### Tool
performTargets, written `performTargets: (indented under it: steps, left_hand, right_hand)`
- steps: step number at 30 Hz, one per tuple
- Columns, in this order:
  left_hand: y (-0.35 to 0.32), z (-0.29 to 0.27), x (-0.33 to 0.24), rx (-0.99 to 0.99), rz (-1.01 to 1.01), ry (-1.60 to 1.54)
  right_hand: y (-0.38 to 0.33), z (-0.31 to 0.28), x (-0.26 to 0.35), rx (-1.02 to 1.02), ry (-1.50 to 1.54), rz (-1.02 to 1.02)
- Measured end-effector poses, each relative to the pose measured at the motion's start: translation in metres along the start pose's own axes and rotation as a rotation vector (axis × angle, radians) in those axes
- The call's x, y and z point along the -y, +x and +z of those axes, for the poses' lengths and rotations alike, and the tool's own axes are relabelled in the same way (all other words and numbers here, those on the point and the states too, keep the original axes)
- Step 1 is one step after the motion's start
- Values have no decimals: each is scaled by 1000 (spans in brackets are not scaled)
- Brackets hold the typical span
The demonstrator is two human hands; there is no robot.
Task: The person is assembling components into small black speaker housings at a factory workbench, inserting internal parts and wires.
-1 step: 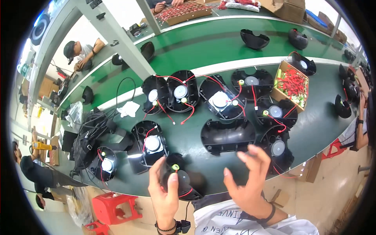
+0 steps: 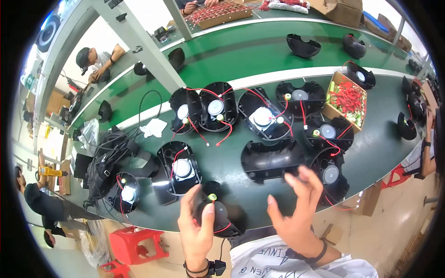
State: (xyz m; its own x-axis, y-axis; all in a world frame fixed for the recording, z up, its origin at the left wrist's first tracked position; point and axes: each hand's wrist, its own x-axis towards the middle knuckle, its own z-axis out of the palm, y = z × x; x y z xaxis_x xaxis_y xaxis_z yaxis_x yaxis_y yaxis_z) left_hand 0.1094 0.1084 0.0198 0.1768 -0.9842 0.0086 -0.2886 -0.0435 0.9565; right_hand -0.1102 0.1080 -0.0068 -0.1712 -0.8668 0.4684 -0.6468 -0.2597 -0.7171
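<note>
A black speaker half-shell with a grey round speaker and red wire stands at the bench's near edge. My left hand grips its left rim, thumb on the inner side and fingers outside. A small yellow-green round piece shows just above that thumb. To the right, my right hand hovers with fingers spread and bent, nothing in them. Just beyond its fingertips lies a bare black half-shell, hollow side up. Another half-shell with a speaker rests beyond my left hand.
Several wired half-shells line the green bench. An open box of red wires stands at the right. Black straps and cables lie at the left. Behind runs a green conveyor. Co-workers sit around; a red stool stands below.
The view has shifted very slightly, so the bench things appear a little farther right. My right fingers have risen a touch; my left hand still holds the half-shell.
</note>
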Motion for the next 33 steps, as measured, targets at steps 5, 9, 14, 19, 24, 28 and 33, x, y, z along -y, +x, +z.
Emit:
performTargets:
  steps: [5,9,14,19,24,28,33]
  left_hand:
    - [10,-7,-7,92,-1,112]
    - [21,-1,-30,213,-145,116]
    - [22,-1,-15,227,-99,118]
    - [29,-3,-3,236,-126,27]
    - [38,12,-2,263,-28,-104]
    - [40,15,-7,311,-65,-118]
    - [40,16,-4,373,-78,-130]
  right_hand:
    - [16,11,-2,130,-252,13]
    - [25,12,-14,144,-128,-5]
    - [19,10,-15,275,57,-145]
    - [31,-32,5,490,-137,-400]
    - [43,-33,24,827,-174,-526]
    - [46,-25,-2,428,532,-149]
    - [36,23,-9,450,914,427]
